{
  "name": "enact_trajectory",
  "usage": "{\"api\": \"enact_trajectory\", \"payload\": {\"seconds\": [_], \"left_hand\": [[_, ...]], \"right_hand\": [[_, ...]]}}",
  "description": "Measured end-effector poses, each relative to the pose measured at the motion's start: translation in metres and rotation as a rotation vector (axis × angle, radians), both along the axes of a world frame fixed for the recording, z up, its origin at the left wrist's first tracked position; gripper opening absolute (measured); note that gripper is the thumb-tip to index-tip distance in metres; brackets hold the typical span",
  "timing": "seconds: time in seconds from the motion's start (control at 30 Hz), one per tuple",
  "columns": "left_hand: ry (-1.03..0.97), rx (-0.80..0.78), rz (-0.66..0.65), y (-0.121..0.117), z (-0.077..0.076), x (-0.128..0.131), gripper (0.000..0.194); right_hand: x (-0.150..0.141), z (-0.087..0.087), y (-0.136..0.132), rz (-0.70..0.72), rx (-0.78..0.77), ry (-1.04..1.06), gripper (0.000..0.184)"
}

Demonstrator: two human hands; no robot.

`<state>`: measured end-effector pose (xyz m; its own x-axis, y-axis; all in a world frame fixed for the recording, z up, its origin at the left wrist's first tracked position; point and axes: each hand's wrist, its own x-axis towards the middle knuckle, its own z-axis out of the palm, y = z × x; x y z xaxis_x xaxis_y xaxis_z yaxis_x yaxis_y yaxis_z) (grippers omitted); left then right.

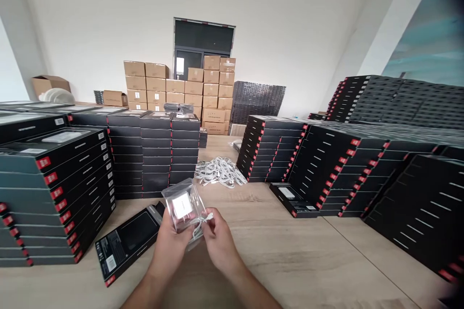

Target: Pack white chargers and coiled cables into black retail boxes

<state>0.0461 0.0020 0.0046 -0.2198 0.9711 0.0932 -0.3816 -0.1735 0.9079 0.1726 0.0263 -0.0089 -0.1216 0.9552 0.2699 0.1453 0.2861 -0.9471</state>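
i'm looking down at a long pale wooden table point(290, 260) in a white-walled storeroom, with my two hands working at the near edge.

between them is a clear plastic tray point(183, 207) with a white block seated in it, probably a charger, though the glare on the plastic makes that hard to confirm. my left hand point(170, 244) is closed around the tray's near left side, thumb on top. my right hand point(217, 239) is pinched shut on a thin white cable point(202, 222) that trails from the tray's right edge. the hands sit close together, almost touching, just above the table.

i judge the tray to be light, thin and springy, slick under the fingers and easy to crush, so it is best held by its rims rather than across the middle. the cable looks limp and will flop wherever it isn't pinched.

just left of the tray lies an open black box point(126, 241), flat on the table with its lid end toward me. further off, a loose pile of white cables point(221, 171) rests mid-table. stacks of black boxes with red tabs point(72, 188) rise on the left, more of them point(344, 169) on the right. at the far wall stand brown cartons point(181, 89) beneath a dark window point(203, 41).
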Motion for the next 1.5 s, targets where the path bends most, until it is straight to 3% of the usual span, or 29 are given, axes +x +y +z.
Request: {"api": "enact_trajectory", "payload": {"seconds": [0.17, 0.33, 0.43, 0.53, 0.6, 0.77, 0.97, 1.17, 1.33, 1.5], "left_hand": [[0.077, -0.100, -0.097, 0.004, -0.004, -0.008, 0.066], [0.128, -0.112, -0.005, 0.009, -0.015, -0.014, 0.060], [0.125, -0.102, 0.008, 0.009, -0.016, -0.014, 0.060], [0.122, -0.095, 0.018, 0.007, -0.013, -0.013, 0.058], [0.117, -0.099, 0.036, 0.006, -0.011, -0.013, 0.057], [0.127, -0.086, 0.044, 0.006, -0.008, -0.016, 0.057], [0.142, -0.057, 0.060, 0.004, -0.006, -0.011, 0.058], [-0.137, -0.038, -0.131, -0.001, 0.001, -0.007, 0.046], [-0.413, -0.122, -0.281, -0.004, 0.001, -0.013, 0.043], [-0.490, -0.159, -0.335, -0.005, 0.002, -0.015, 0.041]], "right_hand": [[0.004, 0.003, -0.001, -0.024, -0.026, -0.058, 0.016], [0.006, 0.010, -0.006, -0.109, 0.255, -0.146, 0.027], [0.007, 0.012, -0.004, -0.096, 0.311, -0.155, 0.020], [0.010, 0.016, -0.005, -0.071, 0.235, -0.104, 0.007], [0.011, 0.021, -0.011, -0.051, 0.196, -0.085, 0.008], [0.006, 0.029, -0.028, 0.066, 0.274, -0.172, 0.011], [0.004, 0.026, -0.016, -0.002, -0.024, 0.259, 0.025], [0.010, 0.025, -0.006, -0.048, -0.195, 0.409, 0.033], [0.007, 0.025, -0.008, -0.033, -0.190, 0.425, 0.032], [0.009, 0.027, -0.009, -0.028, -0.160, 0.396, 0.032]]}}
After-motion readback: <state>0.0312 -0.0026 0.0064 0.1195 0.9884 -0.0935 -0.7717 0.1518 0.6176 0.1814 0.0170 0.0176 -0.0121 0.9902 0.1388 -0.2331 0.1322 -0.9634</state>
